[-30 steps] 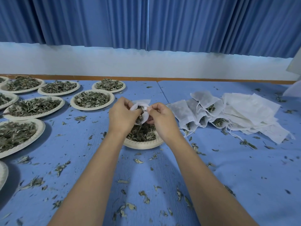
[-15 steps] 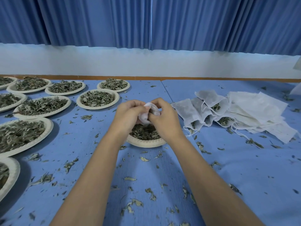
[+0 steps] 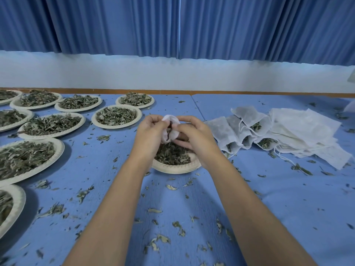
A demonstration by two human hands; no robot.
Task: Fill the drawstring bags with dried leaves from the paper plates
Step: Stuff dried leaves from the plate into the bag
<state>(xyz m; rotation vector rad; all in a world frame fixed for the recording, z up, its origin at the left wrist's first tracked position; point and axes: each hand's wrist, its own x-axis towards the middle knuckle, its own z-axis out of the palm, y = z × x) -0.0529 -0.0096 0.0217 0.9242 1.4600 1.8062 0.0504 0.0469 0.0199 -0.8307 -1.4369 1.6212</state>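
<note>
Head view, one entry per item.

1. Small white fabric drawstring bag (image 3: 171, 125): held in the air at the table's centre, directly above the near plate. Its mouth is pulled apart, and dark leaf matter shows in the opening.
2. Left hand (image 3: 151, 132): fingers curled, pinching the left edge of the bag's mouth.
3. Right hand (image 3: 194, 138): fingers curled, thumb and forefinger pinching the right edge of the mouth. The lower fingers are close to the plate's leaves; whether they touch cannot be told.
4. Round off-white paper plate with ribbed rim (image 3: 176, 168): on the table beneath both hands, carrying a heap of dried grey-green leaves (image 3: 172, 157).
5. Further heaped paper plates: ranged over the left half of the table. The nearest plate (image 3: 117, 116) lies just left of the hands.
6. Cluster of filled white bags (image 3: 238, 129): right of the hands, lying on their sides, with leaves showing at the mouths and strings loose.
7. Stack of flat white bags (image 3: 307, 135): touching the filled cluster on its right side.
8. Blue table covering (image 3: 278, 198): strewn with loose leaf fragments (image 3: 161, 239), thickest between the forearms.
9. Pleated blue curtain (image 3: 115, 25) above a white wall band (image 3: 172, 73): behind the table's far edge.
</note>
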